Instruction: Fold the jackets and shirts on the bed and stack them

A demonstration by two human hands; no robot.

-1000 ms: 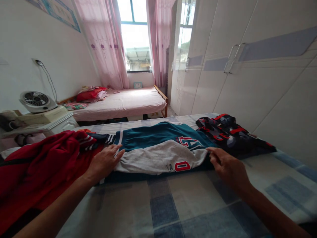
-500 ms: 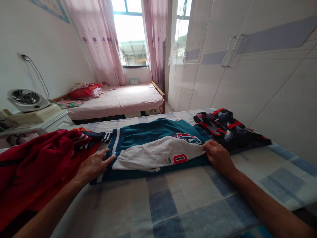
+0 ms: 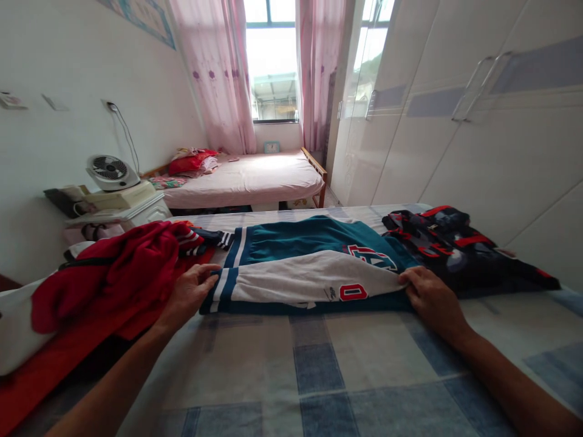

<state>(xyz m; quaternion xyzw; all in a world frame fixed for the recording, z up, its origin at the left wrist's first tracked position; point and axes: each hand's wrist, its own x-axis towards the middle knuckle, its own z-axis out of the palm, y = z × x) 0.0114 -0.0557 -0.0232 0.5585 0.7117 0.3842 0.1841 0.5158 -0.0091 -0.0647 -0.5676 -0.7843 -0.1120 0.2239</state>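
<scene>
A teal sweatshirt (image 3: 296, 233) lies on the checked bedspread, its pale grey sleeve (image 3: 291, 276) folded lengthwise over the body. A red "0" shows on the sleeve and a large letter patch on the chest. My left hand (image 3: 194, 291) pinches the striped cuff at the sleeve's left end. At the other end, near the shoulder, my right hand (image 3: 432, 297) grips the cloth between thumb and fingers. Beside the right hand lies a folded black garment (image 3: 450, 249) with red and grey patterning. A heap of red clothes (image 3: 132, 267) sits beyond my left forearm.
The bed's blue-and-white checked cover (image 3: 319, 370) stretches toward me. A fan (image 3: 112, 170) stands on a cabinet at the left. Farther back is a second bed (image 3: 259, 176) under the window. White wardrobe doors (image 3: 455, 158) line the right side.
The view has turned left, so everything sits farther right. My left fingers, spread over the cuff before, are now drawn together on it. My right hand keeps its hold near the shoulder.
</scene>
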